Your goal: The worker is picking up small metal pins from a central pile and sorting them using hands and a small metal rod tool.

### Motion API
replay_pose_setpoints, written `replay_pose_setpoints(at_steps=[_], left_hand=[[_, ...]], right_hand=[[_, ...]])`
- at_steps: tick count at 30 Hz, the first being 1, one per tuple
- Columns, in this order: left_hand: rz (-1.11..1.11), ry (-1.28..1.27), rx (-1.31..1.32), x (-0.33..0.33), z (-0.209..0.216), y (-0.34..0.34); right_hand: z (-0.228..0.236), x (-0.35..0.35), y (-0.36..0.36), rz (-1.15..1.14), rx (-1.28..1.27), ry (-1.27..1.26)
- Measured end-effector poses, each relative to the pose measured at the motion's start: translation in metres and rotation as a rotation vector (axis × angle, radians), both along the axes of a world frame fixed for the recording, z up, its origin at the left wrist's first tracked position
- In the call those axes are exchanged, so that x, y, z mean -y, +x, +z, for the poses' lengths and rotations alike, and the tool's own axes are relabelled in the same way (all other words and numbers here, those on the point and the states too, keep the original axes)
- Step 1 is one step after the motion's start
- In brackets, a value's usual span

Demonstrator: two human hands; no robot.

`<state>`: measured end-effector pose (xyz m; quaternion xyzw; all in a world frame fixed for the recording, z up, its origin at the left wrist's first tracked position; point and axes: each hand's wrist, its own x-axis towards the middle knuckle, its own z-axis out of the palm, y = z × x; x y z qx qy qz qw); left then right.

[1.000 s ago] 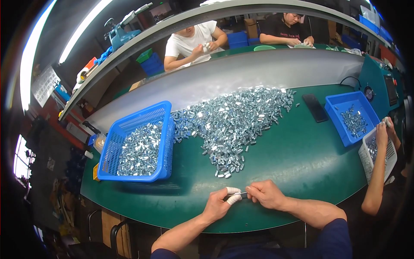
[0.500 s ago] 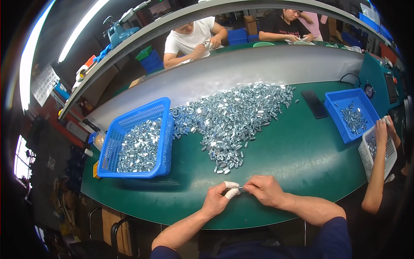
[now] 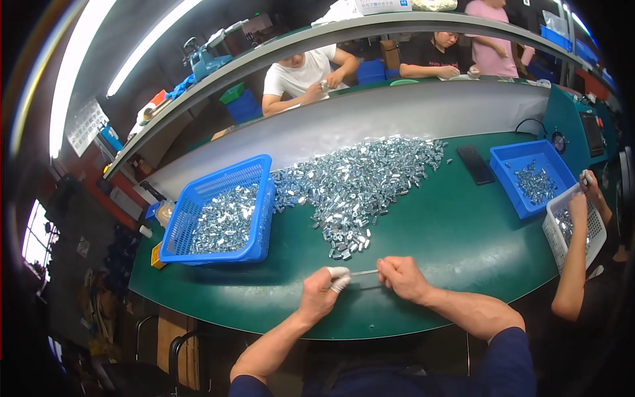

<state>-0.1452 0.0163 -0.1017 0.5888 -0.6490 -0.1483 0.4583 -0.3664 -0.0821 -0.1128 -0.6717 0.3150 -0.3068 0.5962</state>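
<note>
My left hand (image 3: pixel 317 293), with white covers on its thumb and forefinger, is closed in a pinch over the near part of the table. What lies between those fingertips is hidden. My right hand (image 3: pixel 405 279) grips one end of a thin silvery metal rod (image 3: pixel 364 272). The rod spans the gap to my left fingertips, and whether its far end touches them I cannot tell. Just beyond both hands lies a large heap of small silvery metal pieces (image 3: pixel 357 185), its narrow tip pointing toward me.
A blue basket (image 3: pixel 264 218) of metal pieces stands left, a blue tray (image 3: pixel 522 204) right. A dark phone (image 3: pixel 475 165) lies beside the tray. At right, a co-worker's arms (image 3: pixel 574 258) reach over a white basket (image 3: pixel 552 241). A metal barrier (image 3: pixel 463 106) crosses the table's back; two people sit beyond.
My hands have moved apart and slightly away from me, and more of the rod shows between them. The view has shifted; a standing person in pink shows more at the back.
</note>
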Motion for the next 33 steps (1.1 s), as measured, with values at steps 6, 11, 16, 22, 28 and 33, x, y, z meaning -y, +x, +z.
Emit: replay_pose_setpoints(at_steps=[6, 11, 16, 22, 28, 33], left_hand=[[0.285, -0.284, 0.267, 0.007, 0.075, 0.084], [0.570, -0.332, 0.703, 0.008, 0.119, 0.135], [0.003, -0.010, 0.590, 0.019, 0.036, 0.048], [-0.016, 0.028, 0.539, 0.032, -0.001, 0.031], [0.044, 0.012, 0.532, 0.034, 0.005, 0.032], [-0.015, -0.028, 0.508, 0.031, -0.002, 0.039]], right_hand=[[0.001, 0.010, -0.002, -0.116, 0.037, -0.055], [0.009, 0.008, -0.006, -0.110, 0.070, -0.074], [0.003, 0.010, -0.002, -0.094, 0.084, -0.081], [0.003, 0.013, -0.003, -0.099, 0.081, -0.080], [0.003, 0.006, -0.004, -0.071, 0.045, -0.045], [0.000, 0.004, -0.005, -0.062, 0.027, 0.007]])
